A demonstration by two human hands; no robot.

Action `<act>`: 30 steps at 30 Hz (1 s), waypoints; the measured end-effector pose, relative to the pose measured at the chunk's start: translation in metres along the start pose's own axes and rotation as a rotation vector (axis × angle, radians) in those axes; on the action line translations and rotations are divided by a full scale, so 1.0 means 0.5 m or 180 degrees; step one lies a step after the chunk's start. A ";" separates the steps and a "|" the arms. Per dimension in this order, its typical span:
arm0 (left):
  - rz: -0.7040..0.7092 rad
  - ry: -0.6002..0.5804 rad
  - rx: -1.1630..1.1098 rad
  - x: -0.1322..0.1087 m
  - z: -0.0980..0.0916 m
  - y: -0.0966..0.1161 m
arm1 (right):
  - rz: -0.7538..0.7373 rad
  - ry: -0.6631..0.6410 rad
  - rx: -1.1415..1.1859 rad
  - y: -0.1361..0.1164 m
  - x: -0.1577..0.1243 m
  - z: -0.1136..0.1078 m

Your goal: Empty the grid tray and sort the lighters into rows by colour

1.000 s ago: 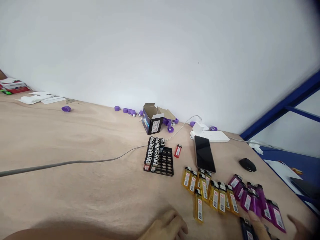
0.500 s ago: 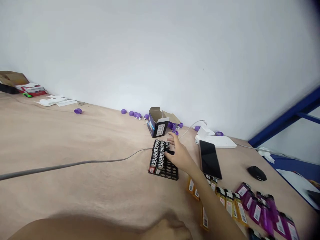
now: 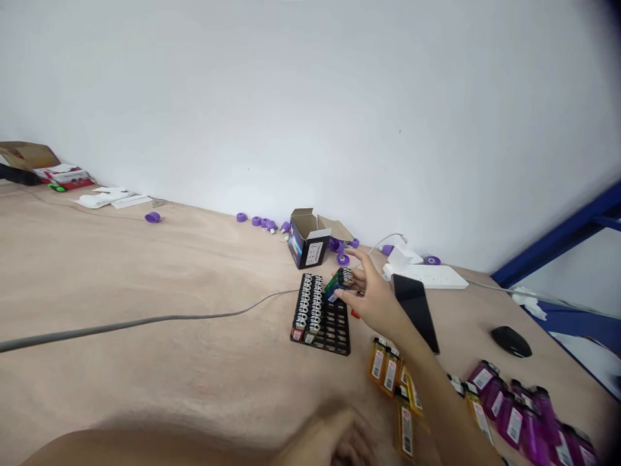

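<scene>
Your right hand (image 3: 374,299) grips a small bunch of green and blue lighters (image 3: 334,291) between thumb and fingers, closed in on it. The bunch sits at the left of that hand, over the far part of the black tray (image 3: 334,327), just right of the two filled rows of lighters (image 3: 308,304). You cannot tell whether it touches the tray.

Your fingers cover part of the bunch, so its count is hard to make out. Your hand hides most of the red lighter (image 3: 356,314), and your forearm covers some of the yellow lighters (image 3: 390,370) and an edge of the phone (image 3: 412,304). The lower frame edge cuts into the purple lighters (image 3: 515,417). Your left hand (image 3: 339,437) is blurred near the surface (image 3: 194,369), fingers curled; you cannot tell if it holds anything.

The held bunch tilts: its metal tops point up and to the right, its bases down and to the left, the long axis slanting between them.
</scene>
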State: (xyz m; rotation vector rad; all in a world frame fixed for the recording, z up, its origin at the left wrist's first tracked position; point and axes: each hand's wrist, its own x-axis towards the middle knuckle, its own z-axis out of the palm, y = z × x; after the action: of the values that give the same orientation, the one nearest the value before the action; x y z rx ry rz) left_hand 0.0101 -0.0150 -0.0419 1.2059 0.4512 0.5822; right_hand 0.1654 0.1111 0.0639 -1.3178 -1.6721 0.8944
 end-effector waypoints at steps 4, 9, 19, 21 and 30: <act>0.0069 0.0301 -0.1409 0.001 -0.013 0.037 | 0.0353 -0.0796 0.1276 -0.026 -0.077 -0.028; -0.0258 -0.0270 -0.2065 0.004 -0.021 0.092 | 0.0786 -0.1495 0.1579 -0.014 -0.184 -0.026; -0.0877 -0.0445 -0.2134 0.001 -0.017 0.084 | 0.1110 -0.0818 0.1666 0.029 -0.270 0.037; -0.0770 -0.0348 -0.2102 0.003 -0.019 0.081 | 0.1021 -0.0675 0.1593 0.035 -0.273 0.049; -0.0696 -0.0269 -0.1973 -0.003 -0.020 0.062 | 0.1076 0.1046 0.0853 0.034 -0.274 -0.007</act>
State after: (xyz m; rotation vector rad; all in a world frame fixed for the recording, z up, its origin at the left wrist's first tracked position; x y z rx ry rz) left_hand -0.0026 -0.0013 -0.0153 0.5770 0.2923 0.4336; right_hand 0.1931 -0.0192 0.0276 -1.4889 -1.0571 0.9926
